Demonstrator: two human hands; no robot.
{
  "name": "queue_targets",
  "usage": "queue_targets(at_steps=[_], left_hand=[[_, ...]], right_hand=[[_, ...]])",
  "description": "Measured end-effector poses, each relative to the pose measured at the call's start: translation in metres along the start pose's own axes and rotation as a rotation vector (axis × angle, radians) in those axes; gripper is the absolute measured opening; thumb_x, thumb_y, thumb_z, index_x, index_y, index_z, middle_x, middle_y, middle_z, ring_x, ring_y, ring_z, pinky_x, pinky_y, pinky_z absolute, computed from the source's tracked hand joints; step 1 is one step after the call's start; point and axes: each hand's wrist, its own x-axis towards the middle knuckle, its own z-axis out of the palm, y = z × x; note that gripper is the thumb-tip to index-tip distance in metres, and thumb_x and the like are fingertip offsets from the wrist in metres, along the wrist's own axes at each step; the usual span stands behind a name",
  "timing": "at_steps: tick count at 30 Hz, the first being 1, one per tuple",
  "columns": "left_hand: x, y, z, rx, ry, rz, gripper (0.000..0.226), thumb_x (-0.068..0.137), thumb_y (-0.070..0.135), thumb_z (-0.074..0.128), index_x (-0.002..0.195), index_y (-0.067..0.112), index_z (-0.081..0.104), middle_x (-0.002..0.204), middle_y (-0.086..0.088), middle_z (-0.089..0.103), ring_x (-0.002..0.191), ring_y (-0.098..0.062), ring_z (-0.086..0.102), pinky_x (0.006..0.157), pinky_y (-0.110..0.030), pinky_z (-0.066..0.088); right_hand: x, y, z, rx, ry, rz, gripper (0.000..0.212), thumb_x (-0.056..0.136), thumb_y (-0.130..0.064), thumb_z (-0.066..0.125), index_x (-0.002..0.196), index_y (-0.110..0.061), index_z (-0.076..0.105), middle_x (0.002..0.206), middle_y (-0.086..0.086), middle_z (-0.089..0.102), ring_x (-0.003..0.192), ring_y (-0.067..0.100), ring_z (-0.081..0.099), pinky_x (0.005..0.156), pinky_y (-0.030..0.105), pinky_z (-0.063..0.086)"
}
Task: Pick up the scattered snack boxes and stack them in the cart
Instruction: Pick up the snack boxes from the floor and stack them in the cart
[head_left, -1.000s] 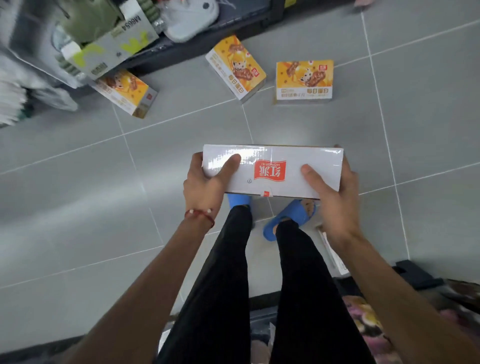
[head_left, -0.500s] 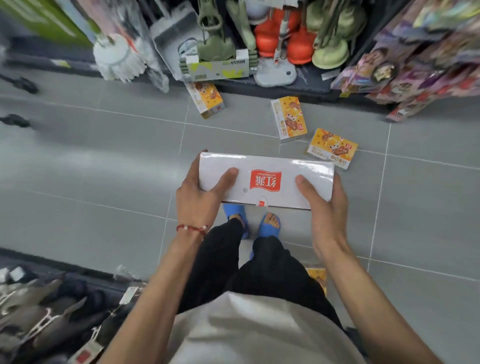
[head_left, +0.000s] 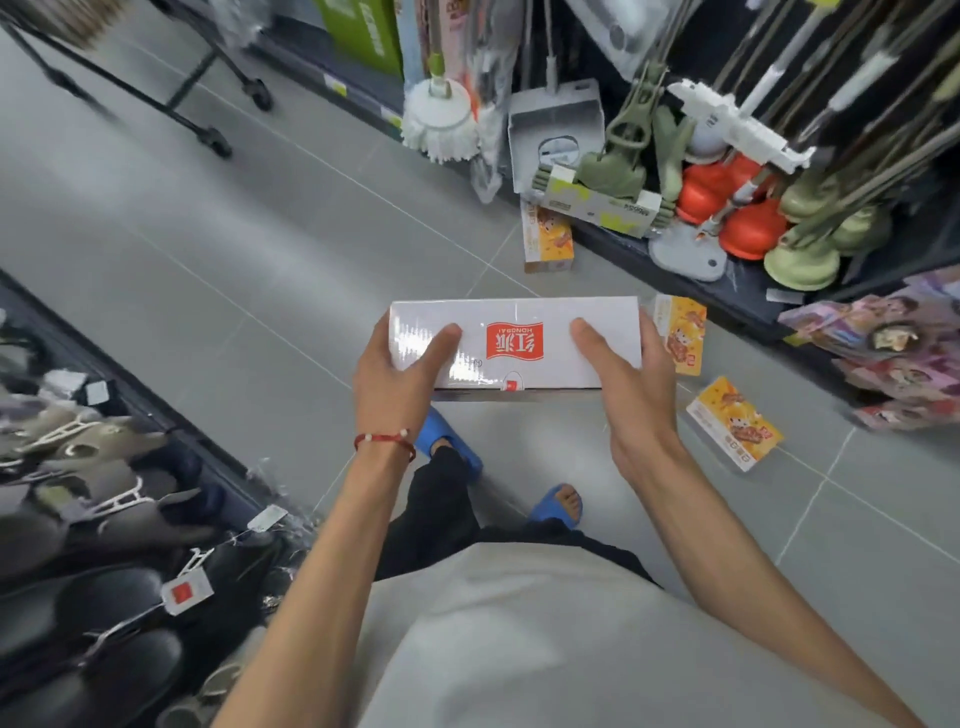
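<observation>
My left hand (head_left: 396, 379) and right hand (head_left: 631, 387) grip the white box (head_left: 519, 325) by its ends, fingers (head_left: 650, 343) curled round it, and I should carry it level to the cart.

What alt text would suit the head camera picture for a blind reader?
A person's left hand and right hand grip the ends of a long white box with a red logo above a grey tiled floor. Three orange snack boxes lie beyond it, by a low shelf holding a mop and plungers.

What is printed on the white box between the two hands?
In the head view, a red logo, on the white box between left hand and right hand.
</observation>
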Motion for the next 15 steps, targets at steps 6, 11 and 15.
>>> queue_targets(at_steps=[6, 11, 15], left_hand=[[0.073, 0.002, -0.081, -0.087, 0.092, -0.037, 0.041, 0.083, 0.042, 0.077, 0.119, 0.026, 0.066, 0.110, 0.010, 0.073, 0.098, -0.006, 0.070, 0.089, -0.031, 0.058], [0.128, 0.011, -0.152, -0.123, 0.181, -0.055, 0.049, 0.080, 0.047, 0.078, 0.123, 0.027, 0.064, 0.111, 0.012, 0.072, 0.100, -0.007, 0.069, 0.095, -0.041, 0.056], [0.169, 0.015, -0.200, -0.123, 0.244, -0.099, 0.060, 0.075, 0.057, 0.075, 0.126, 0.028, 0.062, 0.113, 0.011, 0.072, 0.102, -0.011, 0.070, 0.095, -0.044, 0.056]], right_hand=[[0.014, -0.026, 0.117, -0.042, -0.079, -0.024, 0.035, 0.094, -0.026, 0.076, 0.128, -0.025, 0.067, 0.114, -0.006, 0.077, 0.103, 0.007, 0.073, 0.087, 0.022, 0.058], [0.021, -0.043, 0.212, -0.096, -0.143, -0.031, 0.034, 0.095, -0.029, 0.075, 0.128, -0.028, 0.067, 0.113, -0.009, 0.078, 0.103, 0.005, 0.073, 0.091, 0.023, 0.057], [0.034, -0.054, 0.282, -0.148, -0.203, -0.021, 0.033, 0.095, -0.030, 0.075, 0.127, -0.027, 0.067, 0.112, -0.010, 0.078, 0.103, 0.004, 0.073, 0.090, 0.023, 0.057]])
